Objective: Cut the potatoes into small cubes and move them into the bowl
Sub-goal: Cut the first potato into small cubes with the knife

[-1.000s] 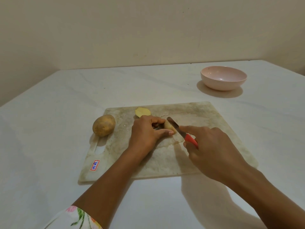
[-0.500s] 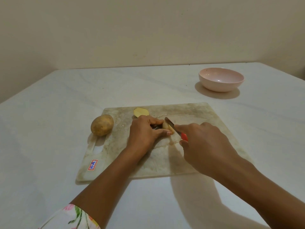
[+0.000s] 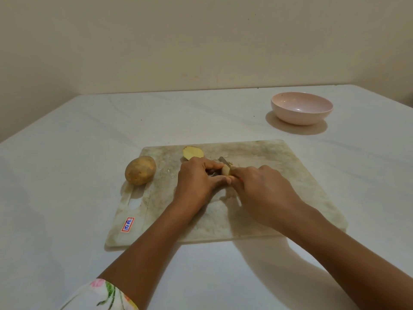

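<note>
Slicing: left hand [image 3: 196,177] pinches potato piece [image 3: 225,170] on board [image 3: 290,175], right hand [image 3: 263,191] grips knife [image 3: 224,161]. Piece looks firm, wet, slippery; hold its sides. Bowl [image 3: 301,110] well apart.

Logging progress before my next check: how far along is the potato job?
Done: one potato split; a half lies on the cutting board. In hand: the left hand holds a potato piece while the right hand works the knife through it. Left: the whole potato is uncut, no cubes show, and the bowl looks empty.
</note>
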